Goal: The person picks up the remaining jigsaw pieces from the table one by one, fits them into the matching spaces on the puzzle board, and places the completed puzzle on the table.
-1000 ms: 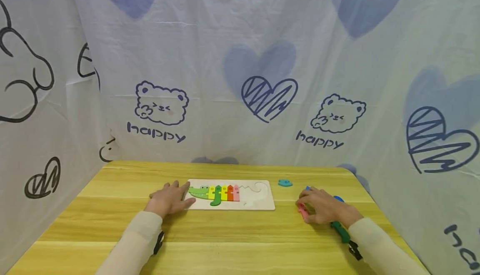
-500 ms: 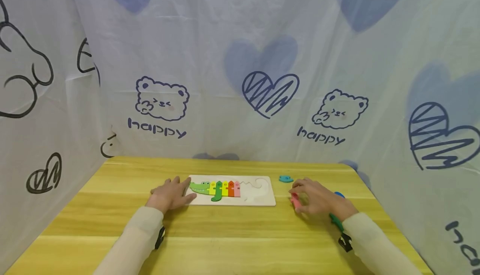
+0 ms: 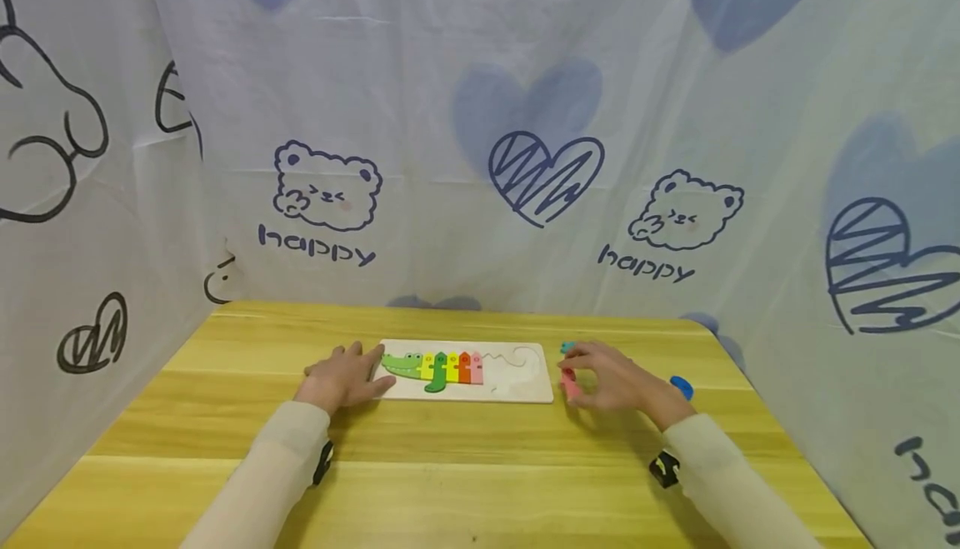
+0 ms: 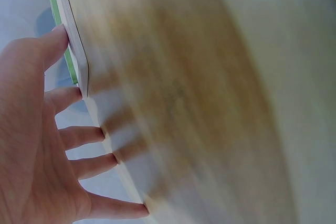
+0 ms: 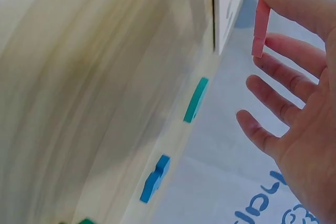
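A pale wooden puzzle board [image 3: 517, 391] lies on the table, carrying a crocodile head [image 3: 401, 363] at its left and a row of coloured body pieces, the last one pink. My left hand [image 3: 341, 378] rests at the board's left end, fingers spread; in the left wrist view its thumb touches the board's edge and its fingertips touch the table. Just off the board's right end, my right hand [image 3: 611, 376] pinches a pink puzzle piece [image 5: 260, 24] between thumb and fingers, held above the table. The right part of the board shows bare outlined recesses, including a curled tail.
A teal piece [image 3: 567, 347] lies beyond my right fingers, partly covered by them in the head view. Farther right is a blue piece [image 3: 682, 387]. The right wrist view catches a sliver of green piece [image 5: 86, 221]. Printed cloth [image 3: 450, 266] hangs behind the table.
Holding the pink piece, my right hand has moved left towards the board. The dark green piece is now hidden by the right arm in the head view. My left hand stays at the board.
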`<state>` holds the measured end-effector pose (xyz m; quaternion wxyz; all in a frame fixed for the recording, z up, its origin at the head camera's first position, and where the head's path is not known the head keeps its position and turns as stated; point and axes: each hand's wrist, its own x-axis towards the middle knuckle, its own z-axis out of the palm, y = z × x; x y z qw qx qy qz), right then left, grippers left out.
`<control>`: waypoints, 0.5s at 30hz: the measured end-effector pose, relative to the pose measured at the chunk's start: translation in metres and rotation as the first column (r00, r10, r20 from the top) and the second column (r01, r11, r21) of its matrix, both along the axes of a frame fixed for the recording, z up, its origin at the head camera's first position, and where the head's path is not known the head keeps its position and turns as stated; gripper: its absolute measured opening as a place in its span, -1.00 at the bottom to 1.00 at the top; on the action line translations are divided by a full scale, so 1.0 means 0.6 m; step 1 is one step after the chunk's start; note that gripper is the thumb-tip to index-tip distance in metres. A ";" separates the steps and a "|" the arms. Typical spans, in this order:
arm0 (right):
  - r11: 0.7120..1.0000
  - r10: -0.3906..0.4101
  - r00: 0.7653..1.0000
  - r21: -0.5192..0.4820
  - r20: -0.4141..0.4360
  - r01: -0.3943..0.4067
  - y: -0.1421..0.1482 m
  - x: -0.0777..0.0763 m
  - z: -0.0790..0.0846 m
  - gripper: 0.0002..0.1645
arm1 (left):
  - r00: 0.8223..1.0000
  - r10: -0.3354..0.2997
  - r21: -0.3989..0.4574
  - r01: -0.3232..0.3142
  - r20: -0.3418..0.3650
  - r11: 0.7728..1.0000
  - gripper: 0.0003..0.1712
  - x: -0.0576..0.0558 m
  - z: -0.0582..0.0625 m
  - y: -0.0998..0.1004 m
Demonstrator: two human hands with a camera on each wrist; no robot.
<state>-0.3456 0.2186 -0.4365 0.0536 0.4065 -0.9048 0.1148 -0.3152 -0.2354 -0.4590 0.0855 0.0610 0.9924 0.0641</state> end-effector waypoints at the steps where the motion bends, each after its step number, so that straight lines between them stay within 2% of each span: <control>1: 1.000 0.003 1.000 -0.004 -0.003 -0.003 -0.004 0.000 0.001 -0.39 | 1.000 0.000 0.000 0.000 0.000 1.000 -0.07 0.000 0.001 0.000; 9: 1.000 0.002 0.999 -0.025 -0.039 -0.003 -0.036 -0.005 0.006 -0.41 | 1.000 0.003 0.002 -0.003 0.005 1.000 -0.07 0.000 0.008 0.001; 15: 1.000 -0.010 1.000 -0.019 -0.021 0.010 -0.064 -0.003 0.008 -0.40 | 1.000 0.004 0.014 -0.004 0.010 1.000 -0.08 0.001 0.005 0.001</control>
